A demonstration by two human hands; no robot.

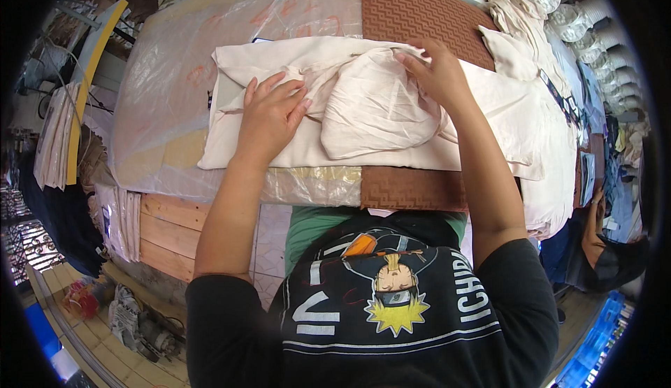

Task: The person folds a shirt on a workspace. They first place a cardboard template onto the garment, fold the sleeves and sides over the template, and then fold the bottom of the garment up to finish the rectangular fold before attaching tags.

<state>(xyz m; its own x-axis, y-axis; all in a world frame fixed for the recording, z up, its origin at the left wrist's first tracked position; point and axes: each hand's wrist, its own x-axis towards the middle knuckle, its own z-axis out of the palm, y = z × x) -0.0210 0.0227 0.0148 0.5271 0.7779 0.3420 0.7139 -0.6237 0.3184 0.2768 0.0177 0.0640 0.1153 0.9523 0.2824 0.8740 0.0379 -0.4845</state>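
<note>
A cream cloth garment [279, 154] lies spread across the table in front of me, its fabric creased toward the middle. A rounded, pouch-like flap of thinner cream cloth [377, 112] rests on top of it. My left hand [272, 115] is laid on the garment just left of that flap, fingers apart and pressing on the folds. At the far edge of the flap, my right hand [437, 73] has its thumb and fingers closed on the cloth. Part of the cloth under the right hand is hidden.
The table has a plastic-wrapped left part [168, 108] and a brown patterned mat [426, 10] on the right. More cream garments [521, 31] are heaped at right. A yellow-edged board [91, 87] stands left. Another person [608, 248] is at the far right.
</note>
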